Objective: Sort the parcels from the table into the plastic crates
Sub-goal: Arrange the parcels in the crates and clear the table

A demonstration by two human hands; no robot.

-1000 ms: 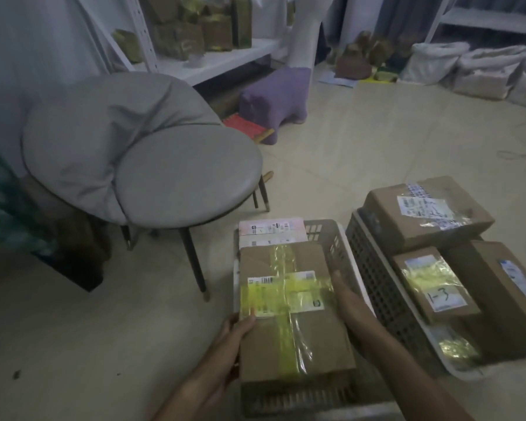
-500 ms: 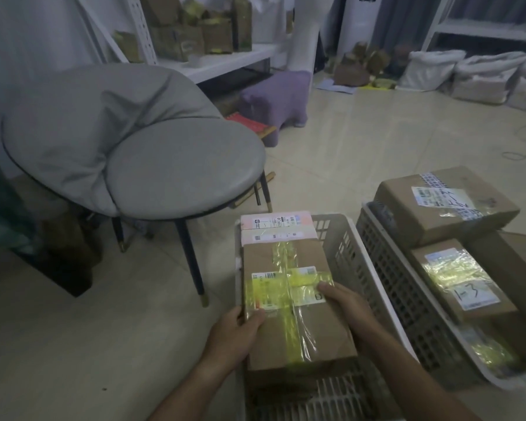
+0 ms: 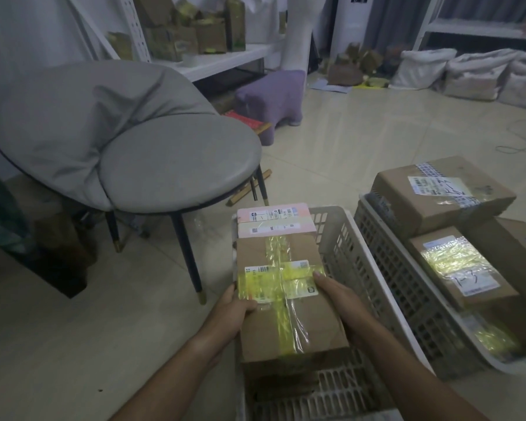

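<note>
Both hands clasp a brown parcel (image 3: 289, 302) bound in yellow tape, the left hand (image 3: 234, 311) curled over its left edge and the right hand (image 3: 340, 299) laid along its right side, inside a white plastic crate (image 3: 343, 238). Beyond the fingertips lies a pink parcel (image 3: 274, 220). Right of the hands, a second crate (image 3: 386, 256) holds more cardboard parcels (image 3: 441, 196).

Yellow-taped brown parcel (image 3: 289, 302) in crate (image 3: 343, 238)
</note>
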